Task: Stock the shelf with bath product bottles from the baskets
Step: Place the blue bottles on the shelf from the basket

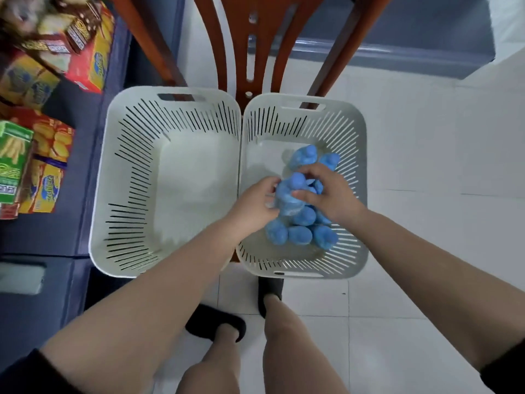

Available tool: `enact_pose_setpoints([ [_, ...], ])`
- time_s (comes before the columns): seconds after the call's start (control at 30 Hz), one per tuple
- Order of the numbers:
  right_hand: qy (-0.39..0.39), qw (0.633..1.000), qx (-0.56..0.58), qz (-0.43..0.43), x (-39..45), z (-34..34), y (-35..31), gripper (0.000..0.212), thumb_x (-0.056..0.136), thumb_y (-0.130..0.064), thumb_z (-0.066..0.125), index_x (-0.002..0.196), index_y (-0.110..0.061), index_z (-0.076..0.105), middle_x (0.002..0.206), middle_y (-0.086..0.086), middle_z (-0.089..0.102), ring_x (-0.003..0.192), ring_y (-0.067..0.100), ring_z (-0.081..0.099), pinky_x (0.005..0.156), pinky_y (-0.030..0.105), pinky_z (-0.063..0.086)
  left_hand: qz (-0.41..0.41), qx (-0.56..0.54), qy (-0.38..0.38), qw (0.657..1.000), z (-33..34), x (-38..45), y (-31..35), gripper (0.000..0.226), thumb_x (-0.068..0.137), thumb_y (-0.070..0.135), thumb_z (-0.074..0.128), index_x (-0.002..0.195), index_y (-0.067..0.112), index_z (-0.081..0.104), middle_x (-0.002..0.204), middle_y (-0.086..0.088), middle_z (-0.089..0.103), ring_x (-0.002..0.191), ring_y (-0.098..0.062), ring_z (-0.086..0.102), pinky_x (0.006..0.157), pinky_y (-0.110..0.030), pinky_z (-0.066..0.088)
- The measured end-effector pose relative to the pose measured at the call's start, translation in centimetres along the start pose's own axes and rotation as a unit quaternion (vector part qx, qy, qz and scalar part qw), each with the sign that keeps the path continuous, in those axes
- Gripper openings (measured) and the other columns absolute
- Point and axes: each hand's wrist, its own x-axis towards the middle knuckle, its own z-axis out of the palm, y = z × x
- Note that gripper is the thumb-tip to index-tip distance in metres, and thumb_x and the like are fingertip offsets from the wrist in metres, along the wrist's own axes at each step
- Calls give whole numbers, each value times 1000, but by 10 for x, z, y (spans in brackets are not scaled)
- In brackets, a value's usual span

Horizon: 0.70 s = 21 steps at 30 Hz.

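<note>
No print legible anywhere. Lettering and logos on the snack boxes [42, 81] at the left, on the green carton [12, 163] and on the brown packets [76, 32] above, all too blurred to make out. No readable label on the blue bottles [301, 220].

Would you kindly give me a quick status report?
Left hand and right hand both gripping blue bottles in right basket. Left basket holds none. Nothing blocking.

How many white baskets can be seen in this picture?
2. The left basket holds no bottles; the right basket, touching it, holds the blue bottles.
</note>
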Motion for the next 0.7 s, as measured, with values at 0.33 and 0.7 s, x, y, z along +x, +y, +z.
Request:
enact_pose_setpoints([
  [0.33,8,992,83,-99,-5,-57,-184,22,83,-5,67,98,-20,60,92,-10,60,87,5,58,83,21,46,89,-72,87,990,-119,-95,93,41,80,-6,65,106,22,49,97,7,58,87,-17,59,82,-29,51],
  [0.7,-93,930,125,-333,-57,-59,-437,21,87,0,59,103,-14,58,90,-5,64,72,-12,59,76,7,45,191,38,277,941,-253,-325,175,40,83,-1,65,116,18,51,102,-4,61,93,-18,61,90,-30,50],
])
